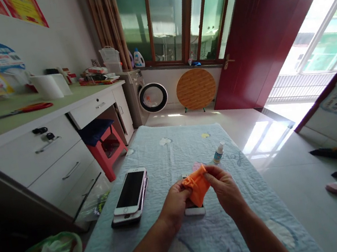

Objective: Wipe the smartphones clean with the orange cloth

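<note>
An orange cloth [200, 189] is pinched between my two hands, bunched at its upper left. My left hand [176, 203] is closed on its left edge, and my right hand [225, 186] grips its upper right corner. Under the cloth a white phone [195, 211] lies on the light blue quilted cover [167, 156], mostly hidden by the cloth and my fingers. A small spray bottle [219, 153] with a white cap stands just beyond my right hand. To the left is a stack of phones, with a white, dark-screened phone [130, 190] on top.
A desk [79, 100] with scissors [35, 107] and a paper roll [49, 86] runs along the left. Beneath it is a red stool [111, 153]. A green-rimmed basket [74, 242] stands at the lower left. Behind are an open washing machine [136, 88] and a round wooden tabletop [196, 88].
</note>
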A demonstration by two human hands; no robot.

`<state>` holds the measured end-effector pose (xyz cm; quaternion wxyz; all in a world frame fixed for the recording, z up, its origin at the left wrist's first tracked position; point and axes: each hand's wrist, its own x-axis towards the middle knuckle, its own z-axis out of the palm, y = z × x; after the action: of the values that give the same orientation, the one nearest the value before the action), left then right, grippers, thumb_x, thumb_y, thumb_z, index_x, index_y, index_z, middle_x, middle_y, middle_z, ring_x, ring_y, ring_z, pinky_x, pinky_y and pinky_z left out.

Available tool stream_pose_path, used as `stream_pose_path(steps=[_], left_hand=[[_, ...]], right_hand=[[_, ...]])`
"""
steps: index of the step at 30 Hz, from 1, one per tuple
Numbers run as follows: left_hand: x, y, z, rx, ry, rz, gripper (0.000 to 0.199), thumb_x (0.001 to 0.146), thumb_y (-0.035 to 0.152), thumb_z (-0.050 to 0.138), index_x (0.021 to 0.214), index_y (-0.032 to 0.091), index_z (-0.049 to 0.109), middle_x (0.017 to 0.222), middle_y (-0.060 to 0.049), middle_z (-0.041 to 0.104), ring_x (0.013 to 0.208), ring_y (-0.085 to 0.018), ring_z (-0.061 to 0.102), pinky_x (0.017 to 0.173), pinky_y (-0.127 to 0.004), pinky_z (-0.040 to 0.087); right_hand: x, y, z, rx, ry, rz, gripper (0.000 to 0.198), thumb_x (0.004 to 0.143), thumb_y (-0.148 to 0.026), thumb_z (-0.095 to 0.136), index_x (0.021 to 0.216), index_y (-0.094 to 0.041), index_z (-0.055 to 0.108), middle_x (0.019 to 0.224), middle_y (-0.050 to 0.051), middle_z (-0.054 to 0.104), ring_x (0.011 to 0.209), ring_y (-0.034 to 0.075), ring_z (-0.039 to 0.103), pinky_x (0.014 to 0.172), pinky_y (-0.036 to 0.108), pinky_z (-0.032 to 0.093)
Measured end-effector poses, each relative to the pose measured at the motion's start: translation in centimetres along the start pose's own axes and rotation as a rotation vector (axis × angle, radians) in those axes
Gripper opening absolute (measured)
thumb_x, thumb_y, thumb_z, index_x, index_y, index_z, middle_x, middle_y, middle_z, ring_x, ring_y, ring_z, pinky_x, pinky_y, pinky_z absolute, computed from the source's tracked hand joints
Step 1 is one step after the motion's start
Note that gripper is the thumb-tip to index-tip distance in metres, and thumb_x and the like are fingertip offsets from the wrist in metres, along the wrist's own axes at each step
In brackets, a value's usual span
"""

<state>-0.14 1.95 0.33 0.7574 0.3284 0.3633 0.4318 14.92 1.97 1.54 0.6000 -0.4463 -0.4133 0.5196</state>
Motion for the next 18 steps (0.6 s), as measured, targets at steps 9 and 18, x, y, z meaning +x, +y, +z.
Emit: stream_pose_path(steps=[9,18], left_hand=[[-0.7,0.3,-0.9,-0.347,-0.192,-0.14,0.031,0.081,0.035,0.06,0.101,0.013,0.065,0.092,-0.011,0.068,0.078,-0.022,0.064,0.068,-0.033,0.052],[-0.1,-0.3,-0.9,-0.345,-0.117,-0.236,0.018,0.083,0.019,0.06,0.096,0.008,0.065,0.086,-0.011,0.07,0.073,-0.021,0.067,0.071,-0.032,0.052]], right_hand=[[0.2,0.5,-0.2,0.136,0.062,0.075,0.022,0.073,-0.037,0.071,0.09,-0.023,0.069,0.084,0.0,0.068,0.075,0.016,0.06,0.07,0.027,0.05],[-0.1,-0.7,-0.4,-0.322,-0.12,-0.217,0.015,0.079,-0.023,0.053,0.086,-0.023,0.067,0.1,0.005,0.071,0.094,0.022,0.062,0.086,0.038,0.049]])
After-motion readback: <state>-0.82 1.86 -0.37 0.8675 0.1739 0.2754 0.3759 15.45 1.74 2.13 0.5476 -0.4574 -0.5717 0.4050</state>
